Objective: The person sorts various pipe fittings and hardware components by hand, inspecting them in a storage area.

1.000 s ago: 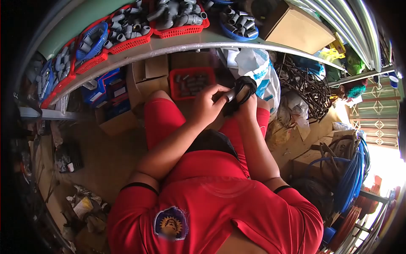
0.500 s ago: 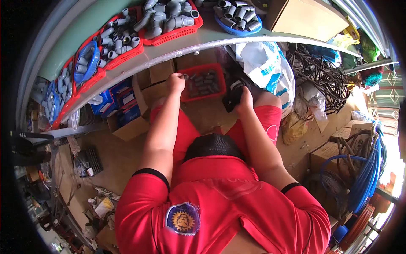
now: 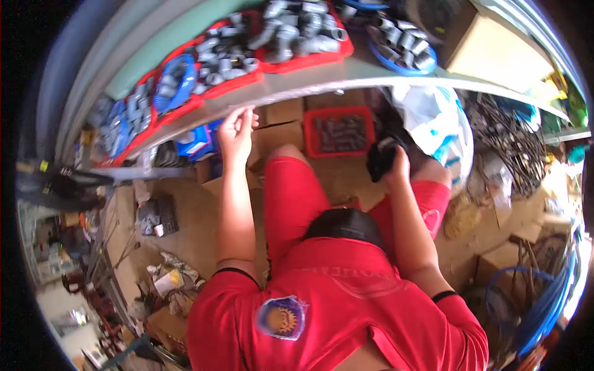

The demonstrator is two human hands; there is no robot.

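My left hand [image 3: 237,133] is raised just below the shelf's front edge, its fingers loosely curled and apart. Nothing shows in them. In my right hand [image 3: 399,167] is a soft-looking black bundle [image 3: 380,159], held above my right knee; its exact kind is blurred. Between the two hands, on the floor beneath the shelf, stands a red plastic basket [image 3: 307,137] with several grey pipe fittings [image 3: 340,133] inside.
Along the shelf [image 3: 297,85] stand red baskets [image 3: 309,63] and a blue basket [image 3: 396,63] of grey fittings. A white sack [image 3: 461,142] stands right of my knee, near tangled dark rods [image 3: 510,142]. Blue hose coils [image 3: 550,303] lie at the lower right.
My left hand has moved from over the red floor basket leftward and up toward the shelf edge, its fingers loosening. My right hand still holds the black bundle. The whole view has shifted.
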